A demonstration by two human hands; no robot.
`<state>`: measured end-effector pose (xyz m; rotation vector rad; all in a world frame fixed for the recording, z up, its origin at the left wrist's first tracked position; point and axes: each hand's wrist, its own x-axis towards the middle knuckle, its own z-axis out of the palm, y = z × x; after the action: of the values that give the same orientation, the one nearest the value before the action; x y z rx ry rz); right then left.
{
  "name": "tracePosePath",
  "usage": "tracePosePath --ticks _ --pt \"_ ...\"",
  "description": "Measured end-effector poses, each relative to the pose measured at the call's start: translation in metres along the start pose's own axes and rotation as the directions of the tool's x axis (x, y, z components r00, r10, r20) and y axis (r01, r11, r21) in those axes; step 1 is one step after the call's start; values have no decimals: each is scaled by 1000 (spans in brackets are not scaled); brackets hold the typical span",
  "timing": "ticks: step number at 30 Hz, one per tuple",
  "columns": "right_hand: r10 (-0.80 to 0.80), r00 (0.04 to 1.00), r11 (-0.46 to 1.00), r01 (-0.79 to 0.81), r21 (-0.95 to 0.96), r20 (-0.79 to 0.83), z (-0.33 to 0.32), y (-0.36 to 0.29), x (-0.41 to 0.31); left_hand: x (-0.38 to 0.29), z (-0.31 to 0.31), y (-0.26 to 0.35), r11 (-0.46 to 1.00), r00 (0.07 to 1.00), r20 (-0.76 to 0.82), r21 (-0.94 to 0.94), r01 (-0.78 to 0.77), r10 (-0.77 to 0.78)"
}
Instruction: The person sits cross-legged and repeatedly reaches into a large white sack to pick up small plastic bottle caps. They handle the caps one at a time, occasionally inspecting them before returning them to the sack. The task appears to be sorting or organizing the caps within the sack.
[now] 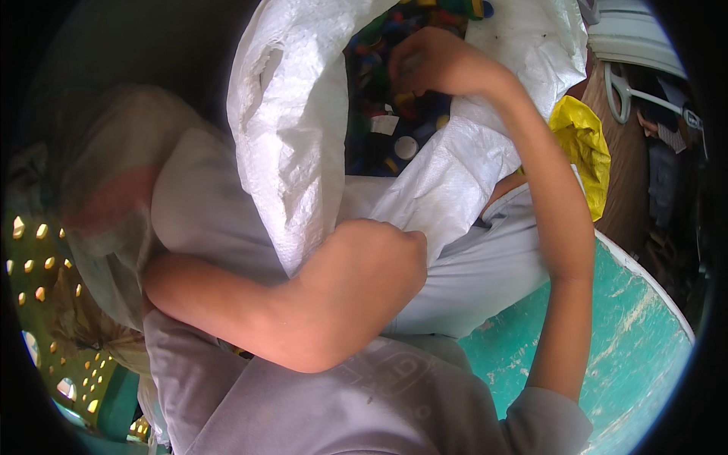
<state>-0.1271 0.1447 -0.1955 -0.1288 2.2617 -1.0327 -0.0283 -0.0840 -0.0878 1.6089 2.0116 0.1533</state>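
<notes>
My left hand is closed in a fist on the gathered edge of a white woven plastic sack, just above my lap. The sack's mouth spreads open away from me. Inside lie many small coloured plastic pieces, seemingly bottle caps, in dim light. A round white cap and a pale flat scrap stand out among them. Over the contents reaches my right hand, its fingers bent and blurred. Whether they hold a piece is hidden by shadow.
A yellow bag lies to the right of the sack. Beneath me on the right curves a worn green surface with a pale rim. Full translucent sacks stand at left, by a perforated yellowish wall. A white-handled object is at upper right.
</notes>
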Motion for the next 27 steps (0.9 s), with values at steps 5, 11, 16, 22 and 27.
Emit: tracePosePath --ticks 5,11,16,22,27 --pt "60 983 940 3 -341 175 8 -6 -15 6 6 -3 1000 999 38 21 -16 15" --pt "-29 997 668 68 -741 65 69 -16 -34 6 9 7 998 995 81 0 59 -59" --pt "-270 963 686 201 -699 12 79 0 -44 7 8 9 998 996 71 30 48 -50" --pt "-136 987 916 158 -370 84 39 2 -34 12 6 7 999 987 154 26 35 -39" --pt "-74 994 988 84 -127 83 16 -4 -32 10 8 8 998 992 114 45 45 -50"
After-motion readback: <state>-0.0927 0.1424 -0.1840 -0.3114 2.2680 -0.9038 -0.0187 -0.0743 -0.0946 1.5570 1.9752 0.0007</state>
